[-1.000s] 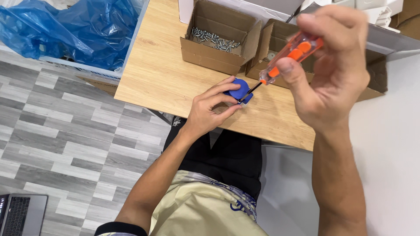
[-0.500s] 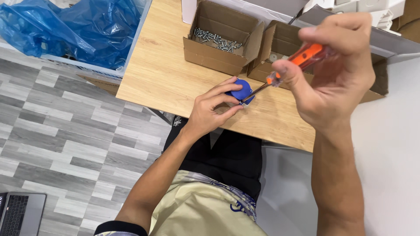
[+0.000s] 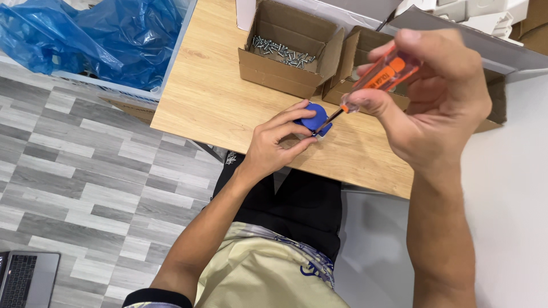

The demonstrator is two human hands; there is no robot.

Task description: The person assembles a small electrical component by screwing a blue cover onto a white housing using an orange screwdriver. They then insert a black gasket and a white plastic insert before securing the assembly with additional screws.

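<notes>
- Your left hand (image 3: 273, 144) is clamped around a small blue plastic part (image 3: 314, 118), pinning it to the wooden table (image 3: 211, 97) close to the near edge.
- Your right hand (image 3: 439, 97) is closed on an orange-handled screwdriver (image 3: 379, 77); thumb and fingers pinch the handle, and the dark shaft slants down to the left with its tip touching the blue part.
- Your left fingers cover much of the blue part, so its underside and full shape are hidden.
- Just behind the part stands an open cardboard box (image 3: 285, 43) with a scatter of small silver screws (image 3: 282, 50) on its floor.
- A second open cardboard box (image 3: 354, 63) sits right beside it, but your right hand blocks most of its inside; you cannot tell what it holds.
- White plastic pieces (image 3: 479, 14) lie at the far right corner, well apart from the hands.
- Left of the table, a bin with a crumpled blue plastic bag (image 3: 85, 34) stands on the grey plank floor (image 3: 74, 171).
- A laptop (image 3: 25, 279) corner shows at the lower left, on the floor.
</notes>
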